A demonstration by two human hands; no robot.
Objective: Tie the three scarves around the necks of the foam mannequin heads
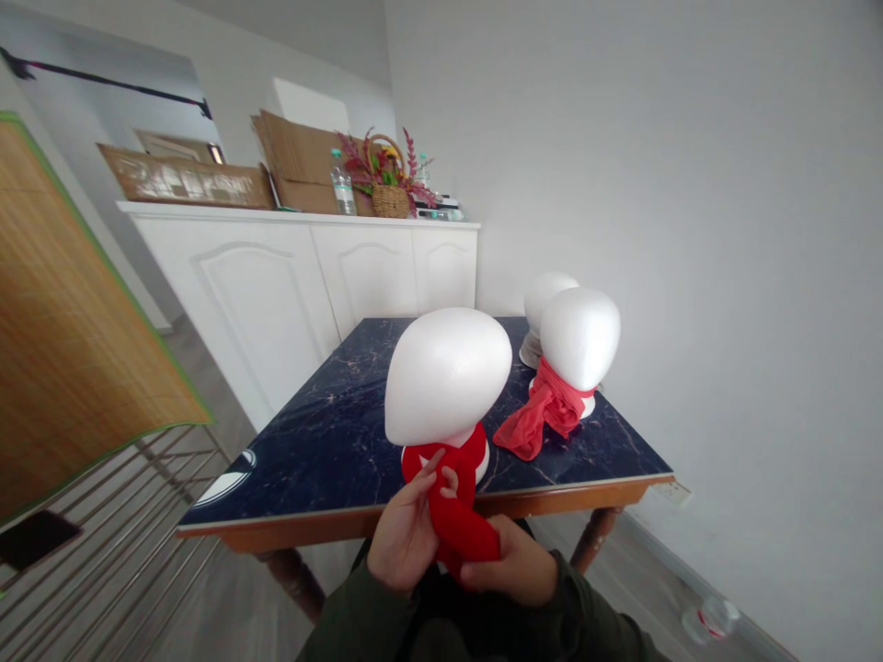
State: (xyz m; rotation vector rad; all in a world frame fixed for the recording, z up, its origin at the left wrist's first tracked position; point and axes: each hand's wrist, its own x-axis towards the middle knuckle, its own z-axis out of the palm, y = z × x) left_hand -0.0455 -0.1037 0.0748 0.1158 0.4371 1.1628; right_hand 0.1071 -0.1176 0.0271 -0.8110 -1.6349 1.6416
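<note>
A white foam head (445,372) stands at the near edge of a dark marble-topped table (331,432), with a red scarf (452,506) wrapped round its neck and hanging over the edge. My left hand (404,533) pinches the scarf just below the neck, fingers closed on the cloth. My right hand (514,561) grips the scarf's hanging end. Behind stands a second foam head (580,338) with a red scarf (542,414) tied round its neck. A third foam head (544,296) stands further back, bare.
A white sideboard (310,276) against the far wall carries cardboard (296,161), a water bottle (341,184) and a flower basket (390,188). A bamboo mat (62,322) lies on a metal rack (131,542) at left. A plastic bottle (710,618) lies on the floor at right.
</note>
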